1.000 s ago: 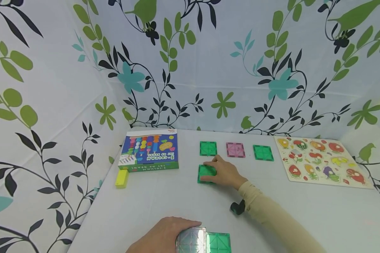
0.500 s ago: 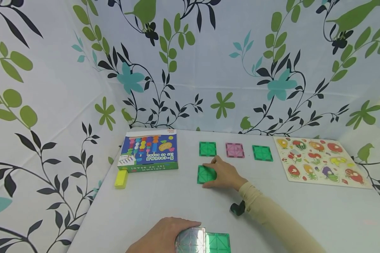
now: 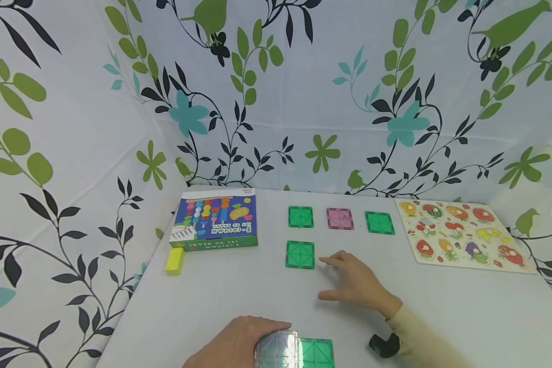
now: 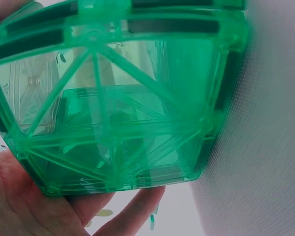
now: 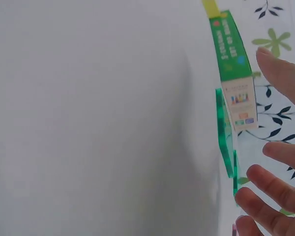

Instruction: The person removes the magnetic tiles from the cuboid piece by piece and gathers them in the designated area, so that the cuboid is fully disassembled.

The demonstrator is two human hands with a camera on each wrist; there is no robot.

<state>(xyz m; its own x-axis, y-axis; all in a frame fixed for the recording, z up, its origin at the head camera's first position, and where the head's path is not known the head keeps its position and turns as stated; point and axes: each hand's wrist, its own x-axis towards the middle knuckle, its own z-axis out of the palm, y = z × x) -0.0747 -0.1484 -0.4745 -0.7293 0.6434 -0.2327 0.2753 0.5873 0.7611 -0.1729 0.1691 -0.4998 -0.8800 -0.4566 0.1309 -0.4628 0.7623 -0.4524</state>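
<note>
In the head view my left hand (image 3: 239,341) grips a small box of see-through magnetic tiles (image 3: 276,353) at the bottom edge. Its top tile looks clear with a pinkish tint, and a green tile (image 3: 316,352) adjoins it on the right. The left wrist view shows the box's green walls (image 4: 108,128), with fingers (image 4: 132,211) along one side. My right hand (image 3: 361,283) hovers over the table with fingers spread, holding nothing. Just left of its fingertips lies a flat green magnetic tile (image 3: 300,254), not touched.
Behind lie a green tile (image 3: 301,217), a pink tile (image 3: 340,218) and another green tile (image 3: 380,223) in a row. A bead-set box (image 3: 213,220) stands at the left with a yellow block (image 3: 175,261) before it. A fruit puzzle board (image 3: 464,235) lies at the right.
My right hand has let go of the flat green tile and drawn back to the right and nearer to me. The tile stays put. My left hand holds still.
</note>
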